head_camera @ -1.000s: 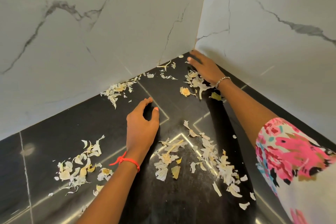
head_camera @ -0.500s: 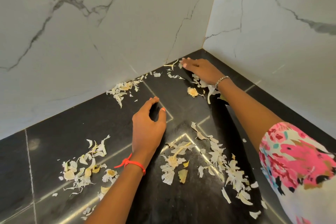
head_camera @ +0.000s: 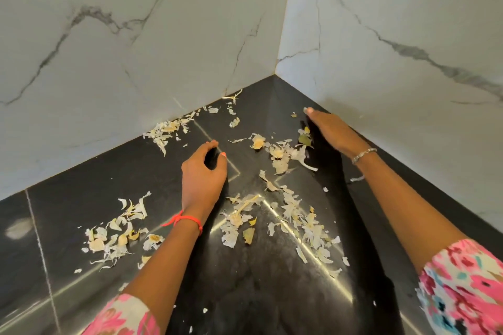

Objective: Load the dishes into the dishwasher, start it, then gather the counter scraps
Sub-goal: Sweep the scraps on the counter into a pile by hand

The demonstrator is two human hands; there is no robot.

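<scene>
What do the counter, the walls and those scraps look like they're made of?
Counter: probably polished black stone, maybe granite; glossy, it mirrors light streaks. Walls: white marble-look slabs with grey veins, soft sheen; real marble or porcelain, cannot tell. Scraps: thin, pale, papery dry skins, likely garlic or onion.

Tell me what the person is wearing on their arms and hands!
The left hand has a red string round its wrist and an orange-painted nail. The right hand has a silvery bracelet at the wrist. Both sleeves are white with pink flowers.
</scene>
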